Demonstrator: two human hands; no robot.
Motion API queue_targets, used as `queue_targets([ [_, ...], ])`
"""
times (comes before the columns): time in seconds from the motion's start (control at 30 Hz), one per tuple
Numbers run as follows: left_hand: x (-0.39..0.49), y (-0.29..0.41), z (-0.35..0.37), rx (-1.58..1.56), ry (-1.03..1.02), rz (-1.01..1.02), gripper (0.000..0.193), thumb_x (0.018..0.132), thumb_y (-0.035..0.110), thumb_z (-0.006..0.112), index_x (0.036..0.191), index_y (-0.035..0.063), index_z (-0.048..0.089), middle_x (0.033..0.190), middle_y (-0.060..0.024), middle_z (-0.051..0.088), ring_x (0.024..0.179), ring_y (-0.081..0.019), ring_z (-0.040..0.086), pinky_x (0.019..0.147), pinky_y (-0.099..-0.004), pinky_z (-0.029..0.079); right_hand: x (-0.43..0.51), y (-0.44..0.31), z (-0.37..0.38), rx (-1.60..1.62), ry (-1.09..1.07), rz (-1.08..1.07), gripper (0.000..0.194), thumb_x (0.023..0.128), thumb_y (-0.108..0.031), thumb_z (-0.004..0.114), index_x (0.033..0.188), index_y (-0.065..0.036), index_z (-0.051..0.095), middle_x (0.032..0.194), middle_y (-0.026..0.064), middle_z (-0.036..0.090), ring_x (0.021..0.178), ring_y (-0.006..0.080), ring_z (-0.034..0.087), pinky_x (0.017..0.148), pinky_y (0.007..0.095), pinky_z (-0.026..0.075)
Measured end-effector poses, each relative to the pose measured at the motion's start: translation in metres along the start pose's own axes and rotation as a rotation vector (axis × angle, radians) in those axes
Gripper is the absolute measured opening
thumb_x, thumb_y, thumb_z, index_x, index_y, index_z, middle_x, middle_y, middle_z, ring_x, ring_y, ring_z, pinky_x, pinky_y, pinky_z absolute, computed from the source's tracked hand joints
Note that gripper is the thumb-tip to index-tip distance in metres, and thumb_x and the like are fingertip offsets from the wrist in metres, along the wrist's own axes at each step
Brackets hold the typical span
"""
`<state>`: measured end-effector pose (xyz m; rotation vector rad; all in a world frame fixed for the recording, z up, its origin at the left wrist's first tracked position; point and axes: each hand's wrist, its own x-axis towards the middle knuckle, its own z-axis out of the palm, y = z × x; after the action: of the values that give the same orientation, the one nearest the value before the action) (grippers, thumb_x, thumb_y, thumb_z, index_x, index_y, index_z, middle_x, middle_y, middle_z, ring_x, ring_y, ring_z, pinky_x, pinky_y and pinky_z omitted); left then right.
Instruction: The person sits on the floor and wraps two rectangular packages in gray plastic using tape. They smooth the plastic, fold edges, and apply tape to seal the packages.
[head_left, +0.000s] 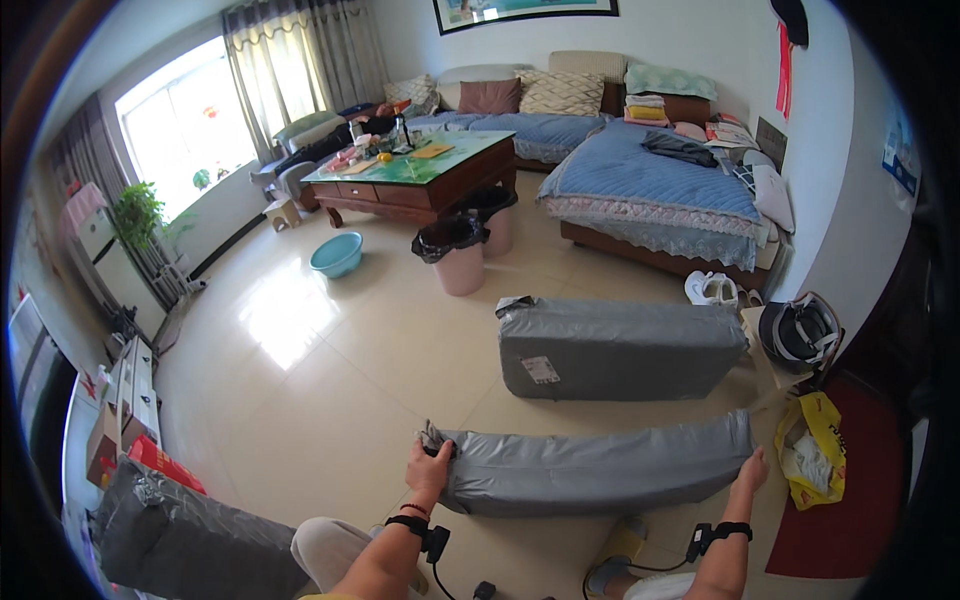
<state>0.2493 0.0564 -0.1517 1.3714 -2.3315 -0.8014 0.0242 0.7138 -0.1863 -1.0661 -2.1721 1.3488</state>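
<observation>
A long package in grey plastic wrap (596, 469) lies crosswise before me, held at both ends. My left hand (429, 471) grips its left end, thumb on top beside a bunched, dark bit of wrapping. At the right end, my right hand (752, 471) has its fingers against the corner. Just beyond stands a second grey-wrapped package (622, 352) with a white label bearing writing. A third grey-wrapped package (195, 532) is at my lower left, beside my knee. Both wrists wear black straps with small cabled devices.
Two pink bins (459, 270) with black liners and a blue basin (337, 255) stand on the tiled floor. A stool (765, 352) with a helmet (801, 334) and a yellow bag (806, 457) are at right. Behind, a person lies beside a glass-topped table (472, 150).
</observation>
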Motion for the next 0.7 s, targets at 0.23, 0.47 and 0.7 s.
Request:
queue_targets([
  [0.23, 0.034, -0.049, -0.033, 0.050, 0.100, -0.123, 0.075, 0.082, 0.069, 0.067, 0.126, 0.0083, 0.065, 0.116, -0.0204, 0.072, 0.105, -0.0436, 0.068, 0.089, -0.0524, 0.054, -0.107, -0.161, -0.012, -0.171, -0.069, -0.442, 0.051, 0.105, -0.044, 0.049, 0.119, -0.001, 0.073, 0.115, 0.0199, 0.072, 0.102, 0.0382, 0.068, 0.087, 0.0459, 0.051],
  [0.47, 0.090, -0.114, -0.077, 0.211, 0.145, -0.061, 0.058, 0.088, 0.061, 0.067, 0.113, 0.0087, 0.068, 0.102, -0.0193, 0.075, 0.094, -0.0412, 0.072, 0.081, -0.0509, 0.057, -0.275, -0.293, -0.035, 0.180, -0.202, -1.061, 0.040, 0.099, -0.037, 0.067, 0.107, 0.001, 0.074, 0.086, 0.0166, 0.069, 0.076, 0.0341, 0.064, 0.074, 0.0457, 0.051],
  [0.7, 0.126, -0.030, -0.200, -1.536, -0.226, -0.078, 0.040, 0.099, 0.052, 0.061, 0.110, 0.0144, 0.068, 0.090, -0.0018, 0.074, 0.072, -0.0149, 0.069, 0.051, -0.0249, 0.047, -0.413, -0.350, -0.040, 0.319, -0.398, -1.527, 0.068, 0.087, -0.048, 0.076, 0.125, 0.007, 0.063, 0.121, 0.0216, 0.067, 0.104, 0.0366, 0.060, 0.093, 0.0450, 0.049],
])
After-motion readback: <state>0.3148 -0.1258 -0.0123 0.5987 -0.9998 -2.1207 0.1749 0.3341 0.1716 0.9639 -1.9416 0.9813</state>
